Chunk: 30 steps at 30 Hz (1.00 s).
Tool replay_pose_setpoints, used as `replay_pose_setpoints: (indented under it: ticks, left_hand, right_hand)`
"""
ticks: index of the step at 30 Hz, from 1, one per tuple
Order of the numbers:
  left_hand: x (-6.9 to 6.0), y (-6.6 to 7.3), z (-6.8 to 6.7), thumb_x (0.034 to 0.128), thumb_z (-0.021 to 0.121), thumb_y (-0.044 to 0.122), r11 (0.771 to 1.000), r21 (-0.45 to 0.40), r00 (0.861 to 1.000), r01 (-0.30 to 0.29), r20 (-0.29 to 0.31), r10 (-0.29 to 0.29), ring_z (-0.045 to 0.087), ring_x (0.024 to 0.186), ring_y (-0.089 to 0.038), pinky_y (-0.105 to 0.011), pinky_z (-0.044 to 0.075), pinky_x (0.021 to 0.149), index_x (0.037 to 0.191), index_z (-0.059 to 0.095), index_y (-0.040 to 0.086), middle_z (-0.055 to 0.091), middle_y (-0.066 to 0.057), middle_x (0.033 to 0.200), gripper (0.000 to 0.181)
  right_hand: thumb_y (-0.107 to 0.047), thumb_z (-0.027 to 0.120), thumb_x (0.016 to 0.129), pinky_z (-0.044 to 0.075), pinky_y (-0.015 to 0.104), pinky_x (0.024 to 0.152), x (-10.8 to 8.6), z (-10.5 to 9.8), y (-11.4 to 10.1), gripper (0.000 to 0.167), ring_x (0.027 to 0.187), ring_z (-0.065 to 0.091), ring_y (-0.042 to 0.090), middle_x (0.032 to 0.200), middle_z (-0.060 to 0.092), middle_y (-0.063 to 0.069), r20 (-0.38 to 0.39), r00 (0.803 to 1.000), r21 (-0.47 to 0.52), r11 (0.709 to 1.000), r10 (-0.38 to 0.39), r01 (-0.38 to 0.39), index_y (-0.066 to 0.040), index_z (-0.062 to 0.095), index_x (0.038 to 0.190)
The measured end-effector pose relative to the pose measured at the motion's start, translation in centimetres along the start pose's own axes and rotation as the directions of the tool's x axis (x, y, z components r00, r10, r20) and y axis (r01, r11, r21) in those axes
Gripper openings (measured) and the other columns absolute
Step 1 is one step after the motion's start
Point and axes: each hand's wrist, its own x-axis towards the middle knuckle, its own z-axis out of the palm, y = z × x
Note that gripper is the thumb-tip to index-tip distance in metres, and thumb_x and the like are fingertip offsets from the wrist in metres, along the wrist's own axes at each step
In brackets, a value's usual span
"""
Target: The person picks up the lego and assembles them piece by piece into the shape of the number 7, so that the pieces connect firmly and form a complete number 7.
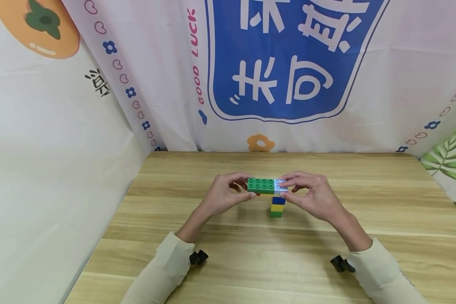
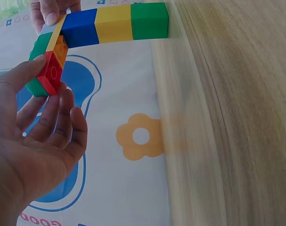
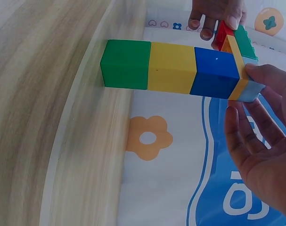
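Observation:
A column of toy building bricks stands on the table: a green brick (image 3: 126, 64) at the bottom, then a yellow brick (image 3: 172, 67), then a blue brick (image 3: 216, 71). Across its top lies an orange brick (image 2: 61, 47) that juts out to the left, with a red brick (image 2: 52, 74) under its outer part. Above these sit a long green brick (image 1: 260, 185) and a light blue brick (image 3: 252, 91), side by side. My left hand (image 1: 221, 196) pinches the long green brick's left end, its thumb also against the red brick. My right hand (image 1: 316, 196) pinches the light blue brick.
The wooden table (image 1: 266, 261) ends at a printed cloth (image 1: 395, 97) hanging behind it. Another pale cloth (image 1: 61, 177) hangs along the left side. A small black device (image 1: 199, 257) is strapped at the left wrist, and a similar one (image 1: 343, 264) at the right.

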Motion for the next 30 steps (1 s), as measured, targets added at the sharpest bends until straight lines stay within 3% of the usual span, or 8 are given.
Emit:
replay_pose_setpoints:
  ticks: [3,7,11,17,25,27,30]
  left_hand:
    - [0.03,0.00,-0.06,0.0902,0.089,0.018,1.000,0.003,1.000,0.003,0.002,-0.003,0.071,0.097,-0.019,-0.027,0.062,0.083,0.125,0.077,0.009,0.079,-0.007,0.107,0.038]
    - [0.06,-0.01,-0.12,0.0902,0.089,0.018,1.000,0.002,1.000,0.004,0.004,-0.004,0.070,0.097,-0.019,-0.029,0.062,0.084,0.125,0.077,0.010,0.079,-0.006,0.107,0.038]
    - [0.10,-0.11,-0.13,0.0905,0.088,0.017,1.000,-0.007,1.000,-0.008,0.011,0.009,0.072,0.098,-0.026,-0.039,0.064,0.087,0.125,0.077,0.008,0.079,-0.008,0.108,0.038]
    - [0.14,-0.19,-0.13,0.0897,0.088,0.014,1.000,-0.017,1.000,-0.023,0.018,0.024,0.073,0.102,-0.033,-0.051,0.063,0.089,0.127,0.076,0.007,0.078,-0.010,0.110,0.039]
    - [-0.10,0.17,-0.39,0.0905,0.087,0.013,0.998,0.007,0.998,-0.069,-0.006,0.069,0.072,0.100,-0.020,-0.032,0.064,0.086,0.128,0.075,0.008,0.078,-0.008,0.114,0.040]
    - [-0.15,0.21,-0.47,0.0904,0.087,0.012,0.996,0.004,0.996,-0.083,-0.007,0.084,0.073,0.100,-0.022,-0.032,0.064,0.086,0.127,0.075,0.007,0.078,-0.009,0.114,0.039]
    - [-0.19,0.14,-0.50,0.0902,0.087,0.010,0.994,-0.003,0.994,-0.112,-0.009,0.112,0.075,0.102,-0.029,-0.041,0.065,0.088,0.126,0.073,0.006,0.078,-0.011,0.114,0.039]
  right_hand:
    - [-0.005,0.090,0.086,0.063,0.023,0.077,0.01,-0.02,-0.05,0.023,0.095,0.076,0.023,0.120,0.080,0.010,-0.001,1.000,-0.009,1.000,0.001,-0.001,-0.010,0.085,0.108]
    - [-0.006,0.090,0.087,0.065,0.027,0.077,0.01,-0.03,-0.04,0.023,0.098,0.077,0.023,0.122,0.080,0.010,-0.002,1.000,-0.028,1.000,-0.006,0.006,-0.011,0.085,0.109]
    - [-0.007,0.089,0.088,0.067,0.035,0.078,-0.06,-0.09,0.09,0.023,0.101,0.076,0.023,0.123,0.079,0.009,0.004,1.000,-0.042,0.999,-0.025,0.025,-0.013,0.085,0.110]
    - [-0.008,0.086,0.091,0.067,0.035,0.079,-0.29,-0.31,0.40,0.025,0.103,0.076,0.023,0.127,0.077,0.009,0.024,0.998,-0.050,0.997,-0.050,0.051,-0.013,0.083,0.115]
    - [-0.004,0.084,0.092,0.066,0.028,0.082,-0.71,-0.42,0.71,0.035,0.107,0.075,0.024,0.128,0.077,0.009,0.002,0.997,-0.017,0.997,-0.077,0.077,-0.015,0.080,0.124]
    - [-0.003,0.085,0.090,0.065,0.028,0.082,-0.80,-0.43,0.80,0.034,0.107,0.074,0.021,0.127,0.077,0.008,-0.012,0.997,-0.011,0.997,-0.077,0.077,-0.015,0.080,0.123]
    - [-0.002,0.086,0.089,0.065,0.025,0.082,-0.89,-0.43,0.90,0.034,0.108,0.073,0.013,0.124,0.077,0.008,-0.032,0.997,0.006,0.997,-0.076,0.077,-0.014,0.080,0.121]
